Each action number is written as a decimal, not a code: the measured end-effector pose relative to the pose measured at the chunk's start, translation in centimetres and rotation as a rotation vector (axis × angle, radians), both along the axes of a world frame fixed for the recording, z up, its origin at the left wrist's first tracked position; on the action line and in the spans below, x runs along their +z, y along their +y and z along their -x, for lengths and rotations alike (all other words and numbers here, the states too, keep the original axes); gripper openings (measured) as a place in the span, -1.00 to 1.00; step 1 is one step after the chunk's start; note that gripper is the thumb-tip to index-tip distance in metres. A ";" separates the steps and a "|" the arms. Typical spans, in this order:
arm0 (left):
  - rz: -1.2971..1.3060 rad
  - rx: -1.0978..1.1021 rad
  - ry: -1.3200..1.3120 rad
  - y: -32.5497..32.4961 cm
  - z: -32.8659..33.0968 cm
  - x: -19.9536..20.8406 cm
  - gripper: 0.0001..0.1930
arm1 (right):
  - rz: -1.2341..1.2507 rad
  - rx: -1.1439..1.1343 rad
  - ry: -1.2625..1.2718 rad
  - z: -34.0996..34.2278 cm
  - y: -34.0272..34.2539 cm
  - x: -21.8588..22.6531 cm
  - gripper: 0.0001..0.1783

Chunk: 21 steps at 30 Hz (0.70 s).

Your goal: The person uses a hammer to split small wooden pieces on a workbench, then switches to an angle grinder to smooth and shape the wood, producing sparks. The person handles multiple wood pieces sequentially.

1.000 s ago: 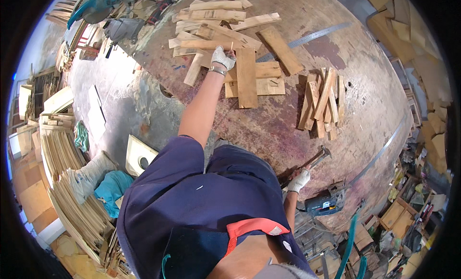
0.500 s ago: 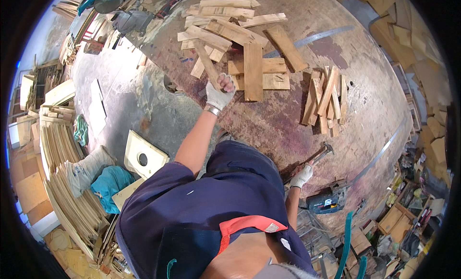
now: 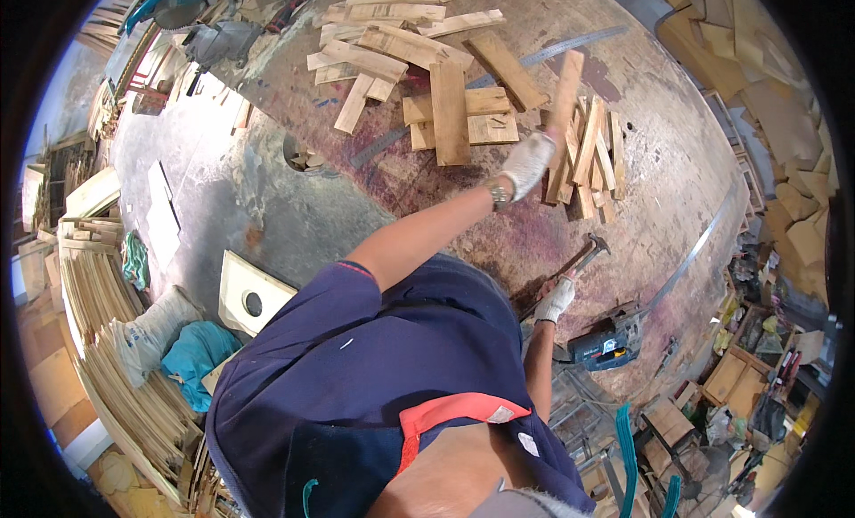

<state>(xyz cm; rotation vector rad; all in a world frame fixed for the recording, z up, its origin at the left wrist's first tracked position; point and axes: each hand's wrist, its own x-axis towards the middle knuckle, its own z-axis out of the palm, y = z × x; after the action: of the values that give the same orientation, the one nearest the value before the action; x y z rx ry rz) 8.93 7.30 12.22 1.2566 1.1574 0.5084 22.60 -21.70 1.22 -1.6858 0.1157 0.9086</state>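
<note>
My left hand (image 3: pixel 529 160), in a white glove with bare fingertips, grips one end of a wooden slat (image 3: pixel 567 86). The slat points away from me, slightly blurred, above the near-left side of a small stack of slats (image 3: pixel 591 153). Closer to my body, my right hand (image 3: pixel 555 301), also gloved, is closed around the handle of a hammer (image 3: pixel 591 252), its head toward the far right. Left of my left hand, an upright board (image 3: pixel 450 114) lies across two other boards (image 3: pixel 499 128). Beyond these is a loose heap of wooden pieces (image 3: pixel 392 39).
A steel ruler (image 3: pixel 572 43) runs under the boards on the stained worktable (image 3: pixel 463 211). A blue power tool (image 3: pixel 598 347) lies near my right forearm, beside a long metal strip (image 3: pixel 695 261). A white panel with a round hole (image 3: pixel 254 301) is at left, near stacked thin strips (image 3: pixel 116 340).
My left hand has swung right with the slat, from beside the loose heap to the small stack. My right hand still holds the hammer in about the same place.
</note>
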 end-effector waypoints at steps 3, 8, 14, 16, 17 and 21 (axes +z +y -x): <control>-0.419 -0.043 0.300 -2.1 -1.4 -1.3 -0.31 | 0.000 0.012 0.004 0.2 0.5 -0.1 -0.38; -0.685 -0.515 0.658 -6.0 4.3 -5.0 -0.21 | -0.016 0.000 -0.035 0.4 0.0 -0.4 -0.40; -1.095 -0.622 0.683 -8.1 13.5 -10.4 -0.27 | -0.001 0.019 -0.138 1.4 0.3 0.9 -0.38; -1.101 -0.582 0.668 -8.5 14.0 -10.4 -0.30 | -0.002 0.039 -0.202 1.9 0.4 1.0 -0.39; -1.090 -0.572 0.655 -8.7 14.1 -10.3 -0.30 | -0.004 0.051 -0.234 2.0 0.4 1.0 -0.40; -0.990 -0.527 0.566 -8.4 13.7 -10.3 -0.32 | 0.163 0.345 -0.859 1.5 0.2 -1.9 -0.52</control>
<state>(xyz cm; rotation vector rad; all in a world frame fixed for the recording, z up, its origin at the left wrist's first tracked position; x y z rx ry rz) -4.76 -1.07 1.97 2.6004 0.9552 0.3203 21.07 -21.50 -0.72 -2.1518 -0.7122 0.3513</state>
